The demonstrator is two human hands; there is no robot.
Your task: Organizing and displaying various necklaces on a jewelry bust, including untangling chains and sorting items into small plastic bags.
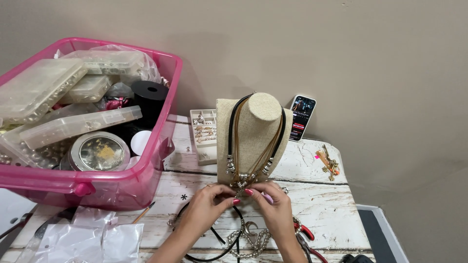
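Both hands meet at the foot of a burlap bust (253, 141) that stands on the whitewashed counter (321, 204). The left hand (207, 207) and right hand (275, 204) have their fingers (236, 200) pinched narrow on the pendant (242, 184) at the bottom of a necklace (233, 131), which hangs round the bust's neck on black and tan cords with silver beads. Near the wrists, on the counter, lie a beaded chain (253, 241) and a loose black cord (219, 253). Red-handled pliers (304, 234) lie just right of the right wrist. Left of the bust stands a pink bin (97, 187) full of clear boxes and spools; between them sits a small ring tray (204, 134). A phone (302, 117) leans against the wall behind, and a gold cross (330, 165) lies at the counter's right. Plastic bags (97, 238) lie at lower left.
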